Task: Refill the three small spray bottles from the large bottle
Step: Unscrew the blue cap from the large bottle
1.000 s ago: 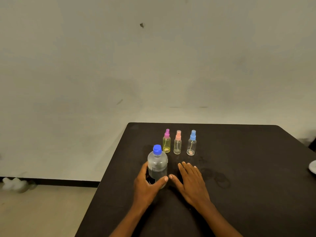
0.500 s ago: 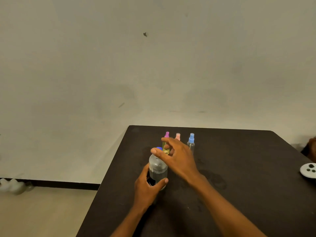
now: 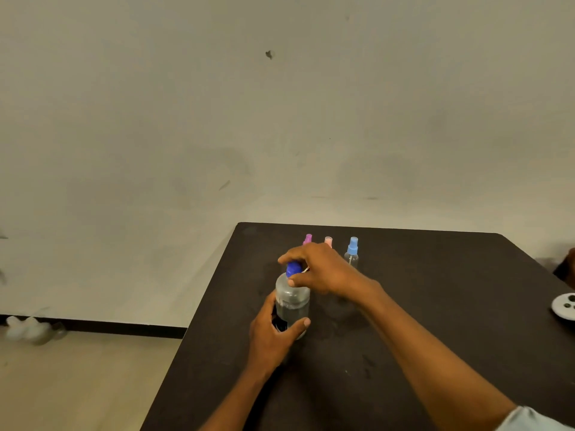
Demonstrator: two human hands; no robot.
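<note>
Closing onto the blue cap (image 3: pixel 293 269), the right hand (image 3: pixel 320 269) is now pinching it between thumb and curled fingers. Half a second ago it was hovering just over the cap with looser fingers, and a second ago it was lying flat on the table (image 3: pixel 435 306). The left hand (image 3: pixel 273 334) is still wrapping around the lower part of the large bottle (image 3: pixel 292 303), thumb across the near side, keeping it upright on the table in the same spot.

A dark patch (image 3: pixel 280 323) is showing on the bottle beside the left palm, but it is too small and shadowed for any writing to be read.

The large bottle is looking clear and rounded, with liquid filling most of its body. Just behind it, three small spray bottles are standing in a row. The right hand is covering most of the purple-topped one (image 3: pixel 307 239) and the pink-topped one (image 3: pixel 328 240), while the blue-topped one (image 3: pixel 352 250) is showing its clear body. A white dish (image 3: pixel 564 307) is sitting at the right edge of the table.
</note>
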